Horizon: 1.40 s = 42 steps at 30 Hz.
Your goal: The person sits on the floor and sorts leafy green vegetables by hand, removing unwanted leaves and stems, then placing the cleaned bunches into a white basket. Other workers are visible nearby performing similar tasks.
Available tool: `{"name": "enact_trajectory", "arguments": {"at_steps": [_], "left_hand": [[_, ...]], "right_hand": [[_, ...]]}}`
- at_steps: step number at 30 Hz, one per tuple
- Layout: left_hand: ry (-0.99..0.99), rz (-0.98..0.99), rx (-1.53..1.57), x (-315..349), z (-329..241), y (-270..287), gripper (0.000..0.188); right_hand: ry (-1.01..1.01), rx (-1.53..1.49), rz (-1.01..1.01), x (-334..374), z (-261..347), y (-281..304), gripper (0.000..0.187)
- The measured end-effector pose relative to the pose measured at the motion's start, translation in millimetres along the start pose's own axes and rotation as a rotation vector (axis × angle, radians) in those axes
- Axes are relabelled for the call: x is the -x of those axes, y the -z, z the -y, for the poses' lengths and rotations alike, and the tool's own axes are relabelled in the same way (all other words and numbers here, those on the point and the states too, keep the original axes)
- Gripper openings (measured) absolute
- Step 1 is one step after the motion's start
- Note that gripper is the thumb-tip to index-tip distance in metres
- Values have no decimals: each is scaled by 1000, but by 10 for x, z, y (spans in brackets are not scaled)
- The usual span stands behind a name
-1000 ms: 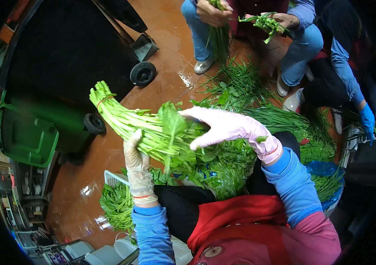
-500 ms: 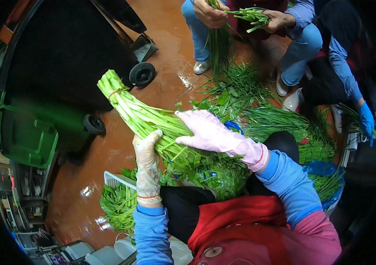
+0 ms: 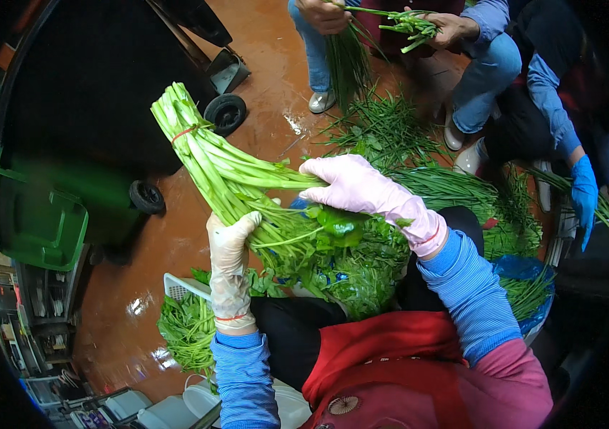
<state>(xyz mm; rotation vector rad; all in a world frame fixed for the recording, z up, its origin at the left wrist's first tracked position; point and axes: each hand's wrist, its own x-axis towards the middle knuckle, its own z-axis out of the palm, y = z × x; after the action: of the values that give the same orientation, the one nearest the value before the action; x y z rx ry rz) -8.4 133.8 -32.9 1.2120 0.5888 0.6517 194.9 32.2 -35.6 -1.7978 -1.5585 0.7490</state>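
A long bunch of leafy greens (image 3: pixel 215 161) with pale green stems slants across in front of me, its cut ends up and to the left. A red band (image 3: pixel 184 134) ties it near those ends. My left hand (image 3: pixel 230 242), in a whitish glove, is closed round the stems from below. My right hand (image 3: pixel 354 187), in a pale pink glove, grips some of the stems near their leaves, and a gap shows between these and the rest. Leaves hang under my right hand over a heap of loose greens (image 3: pixel 369 282) at my knees.
A white basket (image 3: pixel 188 287) of greens stands at my left knee. Chives (image 3: pixel 440 191) lie in piles ahead. One co-worker's hands (image 3: pixel 444 30) hold chives; another wears a blue glove (image 3: pixel 584 193). A green wheeled bin (image 3: pixel 40 218) stands left on the wet brown floor (image 3: pixel 122 336).
My right hand has moved slightly right and up with some stems, opening a gap in the bunch. The bunch's cut ends have risen a little. The blue-gloved hand has shifted.
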Motion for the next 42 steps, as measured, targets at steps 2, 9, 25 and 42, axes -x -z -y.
{"name": "enact_trajectory", "arguments": {"at_steps": [2, 9, 25, 42], "left_hand": [[26, 6, 63, 8, -20, 16, 48], [91, 5, 247, 2, 56, 98, 47], [31, -128, 100, -33, 130, 126, 39], [67, -204, 567, -107, 149, 40, 48]], "right_hand": [[-76, -166, 108, 26, 74, 152, 35], [-50, -294, 134, 80, -12, 76, 47], [440, 453, -435, 113, 37, -546, 26], [426, 271, -557, 58, 95, -586, 14]]}}
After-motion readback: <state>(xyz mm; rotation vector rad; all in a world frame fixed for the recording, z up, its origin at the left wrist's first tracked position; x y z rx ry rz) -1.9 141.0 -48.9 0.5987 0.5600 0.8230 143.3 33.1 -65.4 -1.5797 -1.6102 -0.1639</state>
